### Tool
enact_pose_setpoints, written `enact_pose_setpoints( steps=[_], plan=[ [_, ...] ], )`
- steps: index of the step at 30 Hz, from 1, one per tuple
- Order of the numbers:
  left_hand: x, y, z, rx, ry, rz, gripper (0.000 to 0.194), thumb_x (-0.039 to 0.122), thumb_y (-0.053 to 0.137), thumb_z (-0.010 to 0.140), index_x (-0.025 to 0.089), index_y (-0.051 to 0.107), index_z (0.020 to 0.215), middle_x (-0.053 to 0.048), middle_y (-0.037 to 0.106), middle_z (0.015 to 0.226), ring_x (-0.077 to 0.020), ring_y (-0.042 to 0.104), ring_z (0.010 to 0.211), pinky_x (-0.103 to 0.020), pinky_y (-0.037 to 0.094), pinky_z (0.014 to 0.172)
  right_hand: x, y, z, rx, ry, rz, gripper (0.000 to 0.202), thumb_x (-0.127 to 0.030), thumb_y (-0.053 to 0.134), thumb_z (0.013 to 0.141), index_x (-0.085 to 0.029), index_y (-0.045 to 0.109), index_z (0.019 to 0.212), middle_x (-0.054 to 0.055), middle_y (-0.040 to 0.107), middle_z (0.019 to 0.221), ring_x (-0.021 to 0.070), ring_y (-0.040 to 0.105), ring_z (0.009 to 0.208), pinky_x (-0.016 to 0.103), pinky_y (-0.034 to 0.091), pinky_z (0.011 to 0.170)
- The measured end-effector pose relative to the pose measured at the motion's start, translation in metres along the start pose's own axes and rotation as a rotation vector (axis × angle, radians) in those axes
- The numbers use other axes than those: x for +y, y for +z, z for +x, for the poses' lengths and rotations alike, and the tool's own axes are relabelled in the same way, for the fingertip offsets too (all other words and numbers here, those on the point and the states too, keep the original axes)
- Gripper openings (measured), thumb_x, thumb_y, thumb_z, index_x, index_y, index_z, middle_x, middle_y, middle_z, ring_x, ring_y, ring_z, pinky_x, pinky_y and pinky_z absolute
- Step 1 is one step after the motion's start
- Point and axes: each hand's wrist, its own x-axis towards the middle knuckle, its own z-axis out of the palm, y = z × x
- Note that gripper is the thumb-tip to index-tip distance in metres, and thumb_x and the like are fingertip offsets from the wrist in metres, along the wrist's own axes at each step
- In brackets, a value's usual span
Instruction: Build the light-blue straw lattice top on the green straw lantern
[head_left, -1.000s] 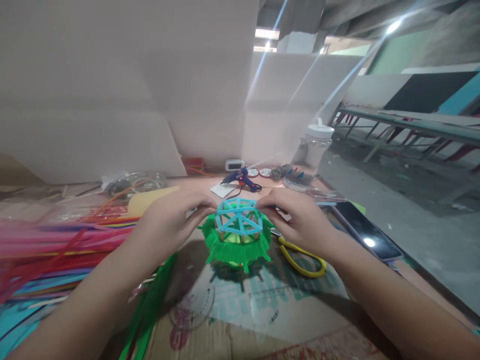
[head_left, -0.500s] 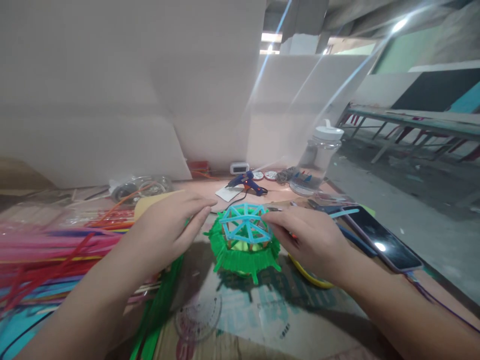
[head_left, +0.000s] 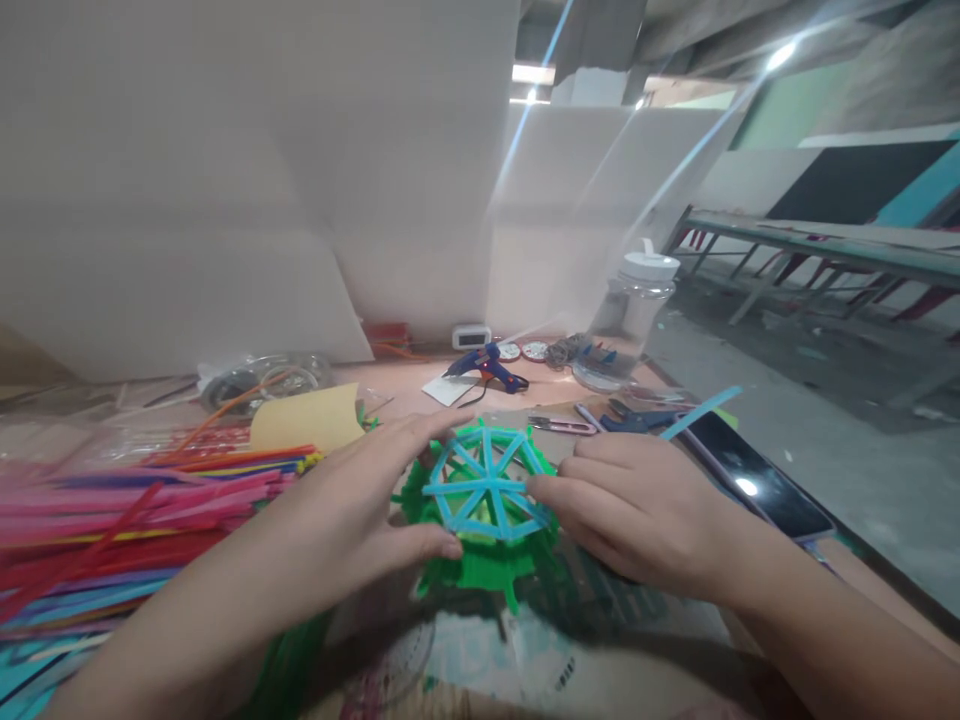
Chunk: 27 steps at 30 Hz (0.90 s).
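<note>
A round craft model of pipe cleaners (head_left: 487, 490) stands at the middle, with a blue spoked top and a green fringed base. My left hand (head_left: 382, 490) wraps round its left side, the thumb at the near edge and the fingers at the far edge. At the right rim, my right hand (head_left: 637, 500) is closed, its fingertips against the blue top. A loose blue pipe cleaner (head_left: 705, 410) sticks out behind the right hand's knuckles; its other end is hidden in the fingers.
Bundled coloured pipe cleaners (head_left: 150, 510) lie at left by a yellow card (head_left: 306, 418). Behind are a glue gun (head_left: 491, 368), a small white timer-like device (head_left: 471, 337) and a clear bottle (head_left: 622, 320). Snips (head_left: 562, 426), pliers (head_left: 637, 417) and a phone (head_left: 754, 480) lie right.
My left hand has moved in and closed round the model's left side. The model has tipped its blue top more toward me. My right hand stays at the right rim with the blue pipe cleaner.
</note>
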Motion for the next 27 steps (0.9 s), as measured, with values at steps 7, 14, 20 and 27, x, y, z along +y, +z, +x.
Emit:
enact_pose_setpoints(
  steps=[7, 14, 20, 27],
  plan=[
    [-0.004, -0.001, 0.000, -0.010, -0.023, -0.098, 0.075, 0.050, 0.079, 0.079, 0.037, 0.047, 0.146, -0.005, 0.059, 0.144, -0.0307, 0.059, 0.128, -0.039, 0.055, 0.098, 0.001, 0.004, -0.002, 0.011, 0.041, 0.029, 0.021, -0.013, 0.046, 0.100, -0.015, 0.066, 0.096, 0.002, 0.061, 0.069, 0.0174, 0.049, 0.064, 0.032, 0.035, 0.060],
    [-0.026, -0.014, 0.012, -0.107, -0.010, -0.254, 0.030, 0.044, 0.052, 0.100, 0.028, 0.059, 0.125, -0.005, 0.068, 0.119, -0.0206, 0.065, 0.105, -0.034, 0.055, 0.089, 0.002, 0.020, -0.007, 0.050, 0.190, -0.045, 0.017, -0.019, 0.047, 0.102, -0.018, 0.064, 0.099, 0.001, 0.063, 0.069, 0.0163, 0.053, 0.062, 0.031, 0.032, 0.059],
    [-0.028, -0.010, 0.016, -0.070, 0.010, -0.297, 0.022, 0.043, 0.055, 0.099, 0.024, 0.063, 0.106, -0.005, 0.069, 0.111, -0.0181, 0.065, 0.097, -0.031, 0.055, 0.083, 0.003, 0.020, -0.008, 0.060, 0.184, -0.075, 0.017, -0.018, 0.048, 0.100, -0.019, 0.065, 0.099, 0.001, 0.064, 0.068, 0.0158, 0.055, 0.063, 0.031, 0.033, 0.059],
    [-0.025, -0.007, 0.020, -0.028, -0.022, -0.300, 0.022, 0.043, 0.056, 0.098, 0.022, 0.063, 0.098, -0.003, 0.068, 0.104, -0.0171, 0.064, 0.093, -0.031, 0.053, 0.080, 0.007, 0.022, -0.007, 0.037, 0.179, -0.068, 0.019, -0.021, 0.047, 0.101, -0.018, 0.067, 0.101, 0.002, 0.066, 0.072, 0.0166, 0.057, 0.068, 0.031, 0.037, 0.062]
  ],
)
